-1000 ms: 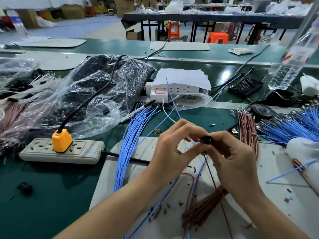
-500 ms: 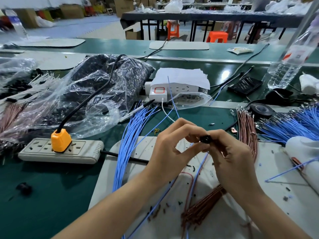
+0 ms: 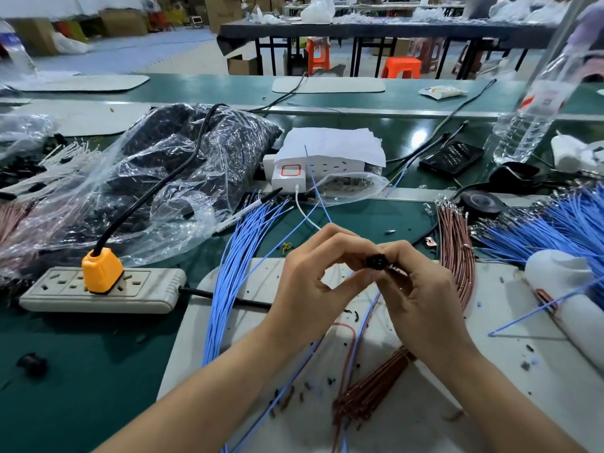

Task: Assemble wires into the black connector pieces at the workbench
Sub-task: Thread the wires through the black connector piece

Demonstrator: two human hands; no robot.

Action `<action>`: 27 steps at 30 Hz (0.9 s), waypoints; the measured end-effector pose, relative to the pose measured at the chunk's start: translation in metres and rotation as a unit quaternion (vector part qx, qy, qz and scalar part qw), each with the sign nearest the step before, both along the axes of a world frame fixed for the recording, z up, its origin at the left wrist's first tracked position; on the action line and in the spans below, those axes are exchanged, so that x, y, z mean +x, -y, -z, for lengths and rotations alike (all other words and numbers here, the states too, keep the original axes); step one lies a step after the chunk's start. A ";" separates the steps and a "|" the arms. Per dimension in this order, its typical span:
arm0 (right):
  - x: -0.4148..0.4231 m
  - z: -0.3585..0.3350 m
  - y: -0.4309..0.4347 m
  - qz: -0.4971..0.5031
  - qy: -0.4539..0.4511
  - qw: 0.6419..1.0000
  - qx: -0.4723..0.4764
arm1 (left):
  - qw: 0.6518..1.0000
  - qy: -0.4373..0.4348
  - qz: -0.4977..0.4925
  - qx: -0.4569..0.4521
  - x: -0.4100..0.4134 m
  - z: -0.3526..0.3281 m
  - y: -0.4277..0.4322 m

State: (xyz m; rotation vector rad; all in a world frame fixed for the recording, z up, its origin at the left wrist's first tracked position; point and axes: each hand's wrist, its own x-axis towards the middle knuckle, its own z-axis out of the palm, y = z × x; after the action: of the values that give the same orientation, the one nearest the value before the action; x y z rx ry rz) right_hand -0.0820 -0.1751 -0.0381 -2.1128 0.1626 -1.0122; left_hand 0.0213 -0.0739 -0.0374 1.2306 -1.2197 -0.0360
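Left hand (image 3: 304,282) and right hand (image 3: 421,299) pinching black connector (image 3: 376,261), green workbench (image 3: 65,371), stools (image 3: 400,67) beyond

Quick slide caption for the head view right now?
Left hand and right hand pinch a black connector above the grey mat, flanked by blue wires and brown wires.

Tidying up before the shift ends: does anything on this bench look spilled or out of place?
Yes. Small dark scraps are scattered across the grey mat, like trimmings. One black piece lies alone on the green bench, away from the plastic bag.
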 end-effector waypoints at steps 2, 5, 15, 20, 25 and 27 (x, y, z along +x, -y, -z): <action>0.000 -0.001 0.000 -0.008 -0.001 1.000 0.009 | 1.000 0.001 0.000 -0.002 0.001 0.000 0.000; 0.001 -0.001 0.000 -0.013 -0.002 1.000 0.005 | 1.000 0.003 0.002 -0.003 0.001 0.001 -0.001; 0.004 0.006 0.002 -0.010 -0.012 1.000 -0.027 | 0.998 0.046 -0.038 -0.010 -0.001 -0.002 -0.003; 0.004 0.007 0.003 -0.021 -0.022 0.999 -0.017 | 0.997 0.063 -0.049 0.001 -0.002 -0.001 -0.002; 0.001 0.007 0.004 -0.041 0.000 0.997 0.069 | 0.995 0.085 -0.053 0.003 -0.003 -0.005 -0.001; 0.001 0.007 0.004 -0.025 0.001 0.997 0.072 | 0.994 0.091 -0.061 0.006 -0.003 -0.004 -0.001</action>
State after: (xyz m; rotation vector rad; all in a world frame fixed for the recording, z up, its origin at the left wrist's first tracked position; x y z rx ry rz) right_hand -0.0805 -0.1791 -0.0453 -1.9753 0.1763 -0.9454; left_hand 0.0185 -0.0724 -0.0330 1.3388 -1.2995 0.1631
